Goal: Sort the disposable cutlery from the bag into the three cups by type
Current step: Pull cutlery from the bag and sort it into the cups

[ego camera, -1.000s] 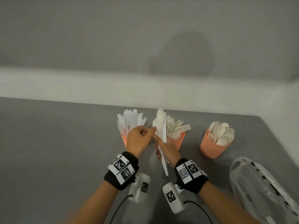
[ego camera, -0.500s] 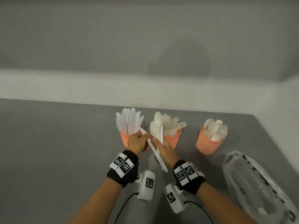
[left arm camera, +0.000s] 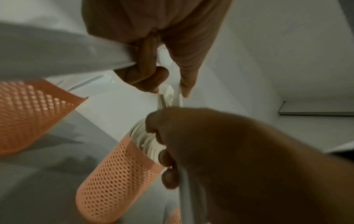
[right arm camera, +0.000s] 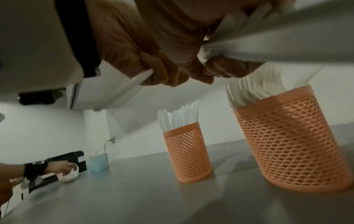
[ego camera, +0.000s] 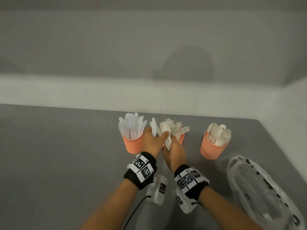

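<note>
Three orange mesh cups stand in a row: the left cup (ego camera: 132, 146) holds knives, the middle cup (ego camera: 181, 140) forks, the right cup (ego camera: 210, 149) spoons. My left hand (ego camera: 150, 141) pinches one white knife (ego camera: 153, 128) upright, just right of the knife cup. Touching it on the right, my right hand (ego camera: 174, 151) grips a bundle of white cutlery (ego camera: 165, 130) with a spoon on top, in front of the fork cup. In the right wrist view the knife (right arm camera: 140, 79) sits in the left hand's curled fingers beside the bundle (right arm camera: 268, 39).
A crumpled clear plastic bag (ego camera: 259, 188) lies at the right, near the grey table's (ego camera: 58, 163) right edge. Far off in the right wrist view, another person's hand (right arm camera: 57, 166) works beside a blue tissue box (right arm camera: 98, 162). A wall runs behind the cups.
My left hand has drawn one knife out of the bundle and carried it left, beside the knife cup. The right hand has sunk a little with the rest.
</note>
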